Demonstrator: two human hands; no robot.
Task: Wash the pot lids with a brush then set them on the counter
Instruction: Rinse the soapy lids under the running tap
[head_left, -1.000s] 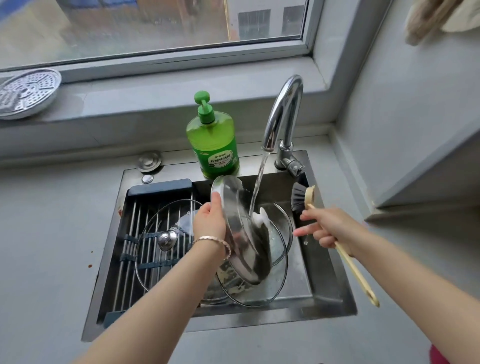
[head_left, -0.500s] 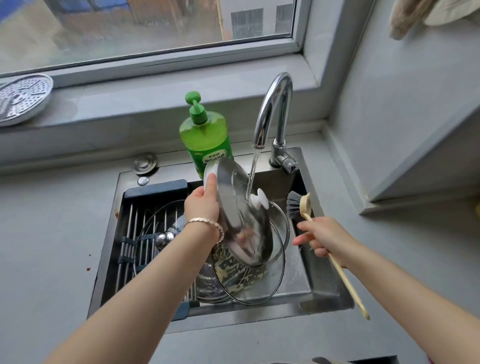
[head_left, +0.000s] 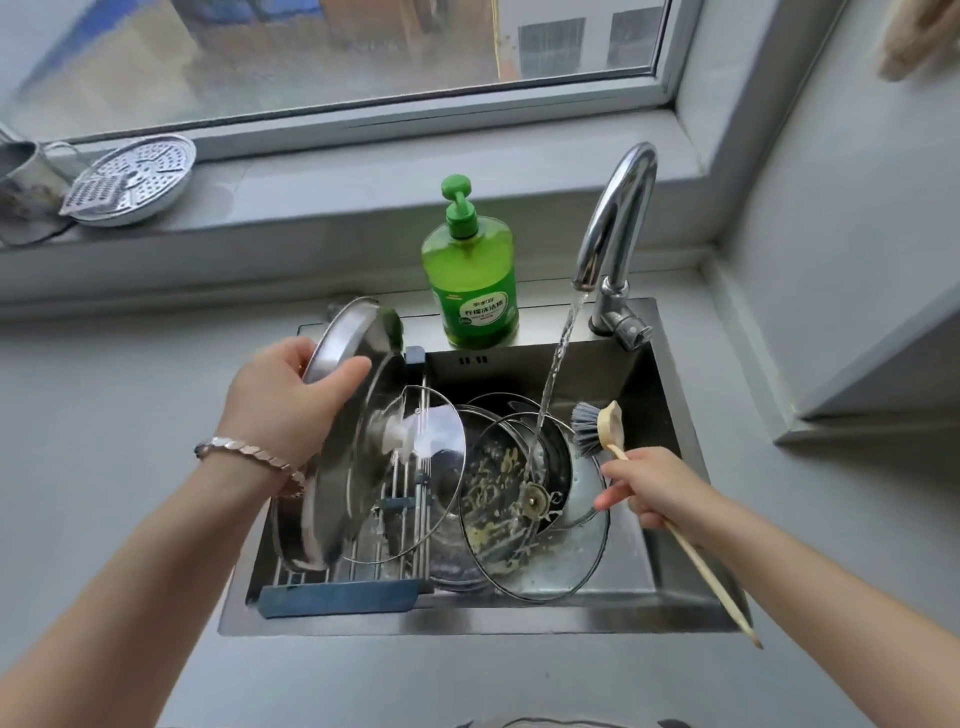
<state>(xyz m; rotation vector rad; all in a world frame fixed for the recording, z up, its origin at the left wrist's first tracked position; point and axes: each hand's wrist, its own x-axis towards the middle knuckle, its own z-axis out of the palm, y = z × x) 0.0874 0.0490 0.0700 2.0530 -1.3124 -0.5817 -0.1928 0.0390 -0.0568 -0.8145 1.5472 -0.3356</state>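
Steel lid swung left from tap, gripped by left hand; right hand grips brush

Soft even daylight from the window above, no hard shadows, bright glare on the faucet and steel lid, lid motion-blurred, wide-angle bending at frame edges, corners slightly soft
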